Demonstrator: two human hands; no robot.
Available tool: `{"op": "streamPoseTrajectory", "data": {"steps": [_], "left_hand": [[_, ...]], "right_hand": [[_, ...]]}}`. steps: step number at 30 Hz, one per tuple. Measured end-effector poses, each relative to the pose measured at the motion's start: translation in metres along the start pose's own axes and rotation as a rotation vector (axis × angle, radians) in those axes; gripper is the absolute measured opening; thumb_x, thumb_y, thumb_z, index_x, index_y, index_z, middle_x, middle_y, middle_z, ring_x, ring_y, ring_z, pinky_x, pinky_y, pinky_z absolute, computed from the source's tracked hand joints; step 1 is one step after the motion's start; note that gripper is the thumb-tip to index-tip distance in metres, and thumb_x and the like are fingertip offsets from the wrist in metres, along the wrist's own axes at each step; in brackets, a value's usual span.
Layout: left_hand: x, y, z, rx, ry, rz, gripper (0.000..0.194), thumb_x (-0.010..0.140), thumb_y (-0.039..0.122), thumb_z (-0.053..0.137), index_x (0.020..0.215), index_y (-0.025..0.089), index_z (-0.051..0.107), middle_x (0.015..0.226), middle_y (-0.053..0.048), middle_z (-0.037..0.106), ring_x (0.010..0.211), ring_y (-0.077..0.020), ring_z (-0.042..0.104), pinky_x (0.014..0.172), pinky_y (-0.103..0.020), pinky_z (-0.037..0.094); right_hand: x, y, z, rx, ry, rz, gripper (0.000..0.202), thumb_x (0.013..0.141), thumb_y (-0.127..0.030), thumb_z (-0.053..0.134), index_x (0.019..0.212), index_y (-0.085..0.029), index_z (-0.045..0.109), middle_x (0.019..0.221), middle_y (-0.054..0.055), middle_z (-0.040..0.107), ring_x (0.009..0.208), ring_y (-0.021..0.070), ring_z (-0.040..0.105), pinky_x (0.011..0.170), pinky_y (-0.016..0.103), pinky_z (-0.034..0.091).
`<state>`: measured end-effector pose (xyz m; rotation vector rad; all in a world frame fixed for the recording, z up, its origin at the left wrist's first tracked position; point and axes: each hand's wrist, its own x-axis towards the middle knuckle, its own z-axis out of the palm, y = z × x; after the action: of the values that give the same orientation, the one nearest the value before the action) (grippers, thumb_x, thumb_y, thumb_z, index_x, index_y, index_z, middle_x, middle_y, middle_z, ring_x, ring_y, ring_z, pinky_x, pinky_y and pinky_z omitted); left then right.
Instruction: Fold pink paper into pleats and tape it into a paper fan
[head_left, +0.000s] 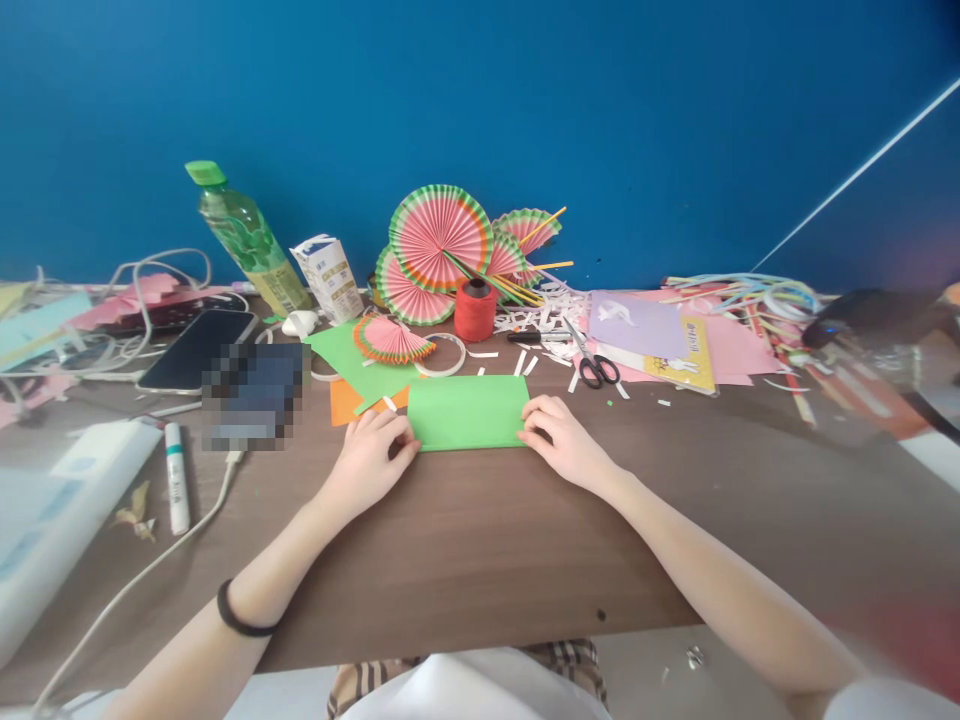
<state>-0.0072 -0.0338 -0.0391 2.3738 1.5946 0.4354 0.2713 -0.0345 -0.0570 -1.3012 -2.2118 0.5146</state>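
A folded sheet of green paper lies on the brown table between my hands. My left hand pinches its lower left corner, with thumb and fingertips together at the edge. On the other side, my right hand grips the right edge with curled fingers. A fold runs along the edge of the paper nearest me. Just behind it are a small pleated paper fan in pink, green and orange, a larger green sheet and an orange sheet.
Round watermelon-patterned paper fans lean at the blue wall by a red thread spool. Black-handled scissors lie among white paper scraps. At left are a green bottle, a carton, a phone, and a marker.
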Motion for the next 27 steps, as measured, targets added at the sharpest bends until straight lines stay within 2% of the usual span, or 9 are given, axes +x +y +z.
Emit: {"op": "streamPoseTrajectory", "data": {"steps": [7, 10, 12, 16, 18, 20, 23, 27], "left_hand": [[-0.001, 0.0, 0.004, 0.009, 0.038, -0.044, 0.011, 0.078, 0.025, 0.047, 0.068, 0.019, 0.045, 0.078, -0.003, 0.053, 0.079, -0.0203, 0.046, 0.072, -0.034, 0.036], [-0.001, 0.002, 0.004, 0.049, 0.046, -0.03, 0.003, 0.078, 0.022, 0.048, 0.076, 0.019, 0.048, 0.081, -0.004, 0.054, 0.079, -0.0207, 0.045, 0.072, -0.034, 0.036], [-0.001, 0.003, 0.005, 0.072, 0.047, 0.041, 0.008, 0.08, 0.017, 0.044, 0.082, 0.019, 0.052, 0.086, -0.005, 0.056, 0.083, -0.0214, 0.045, 0.074, -0.035, 0.036], [-0.001, 0.005, 0.008, 0.126, 0.005, 0.282, 0.042, 0.08, 0.002, 0.033, 0.102, 0.026, 0.059, 0.101, -0.004, 0.059, 0.092, -0.0217, 0.044, 0.079, -0.036, 0.033], [-0.001, 0.006, 0.009, 0.165, -0.027, 0.389, 0.057, 0.076, -0.004, 0.031, 0.113, 0.031, 0.057, 0.106, -0.003, 0.06, 0.095, -0.0213, 0.043, 0.081, -0.037, 0.032], [0.0, 0.007, 0.009, 0.203, -0.053, 0.454, 0.066, 0.073, -0.007, 0.031, 0.121, 0.035, 0.052, 0.109, -0.002, 0.059, 0.097, -0.0217, 0.043, 0.082, -0.037, 0.032], [0.0, 0.01, 0.008, 0.243, -0.059, 0.483, 0.069, 0.073, -0.007, 0.032, 0.124, 0.035, 0.05, 0.11, -0.002, 0.06, 0.098, -0.0219, 0.044, 0.081, -0.037, 0.033], [-0.001, 0.01, 0.008, 0.226, -0.036, 0.432, 0.056, 0.081, -0.001, 0.032, 0.117, 0.033, 0.058, 0.107, -0.002, 0.062, 0.096, -0.0207, 0.045, 0.079, -0.035, 0.035]], "right_hand": [[0.002, -0.001, 0.004, -0.009, 0.046, 0.042, 0.021, 0.083, -0.023, 0.052, 0.065, -0.02, 0.043, 0.099, 0.008, 0.048, 0.096, 0.0211, 0.049, 0.086, 0.039, 0.042], [0.003, -0.002, 0.004, -0.03, 0.04, 0.059, 0.01, 0.082, -0.021, 0.053, 0.074, -0.019, 0.047, 0.106, 0.01, 0.047, 0.098, 0.0214, 0.049, 0.085, 0.038, 0.042], [0.003, -0.003, 0.004, -0.074, 0.023, 0.034, 0.002, 0.083, -0.018, 0.051, 0.082, -0.018, 0.052, 0.108, 0.011, 0.048, 0.098, 0.0218, 0.049, 0.085, 0.038, 0.041], [0.003, -0.006, 0.006, -0.198, -0.097, -0.15, 0.038, 0.084, -0.002, 0.035, 0.103, -0.024, 0.06, 0.113, 0.009, 0.052, 0.101, 0.0217, 0.046, 0.082, 0.038, 0.038], [0.002, -0.007, 0.006, -0.248, -0.162, -0.252, 0.056, 0.08, 0.005, 0.032, 0.116, -0.03, 0.057, 0.118, 0.007, 0.051, 0.105, 0.0217, 0.043, 0.083, 0.038, 0.036], [0.002, -0.008, 0.006, -0.283, -0.21, -0.326, 0.065, 0.078, 0.008, 0.031, 0.123, -0.035, 0.052, 0.122, 0.006, 0.05, 0.108, 0.0218, 0.04, 0.086, 0.038, 0.035], [0.002, -0.008, 0.007, -0.302, -0.229, -0.361, 0.067, 0.078, 0.008, 0.032, 0.125, -0.036, 0.05, 0.12, 0.006, 0.051, 0.109, 0.0217, 0.04, 0.085, 0.038, 0.034], [0.001, -0.003, 0.008, -0.262, -0.123, -0.319, 0.052, 0.085, -0.001, 0.035, 0.114, -0.036, 0.06, 0.105, 0.007, 0.057, 0.101, 0.0206, 0.044, 0.077, 0.034, 0.036]]}}
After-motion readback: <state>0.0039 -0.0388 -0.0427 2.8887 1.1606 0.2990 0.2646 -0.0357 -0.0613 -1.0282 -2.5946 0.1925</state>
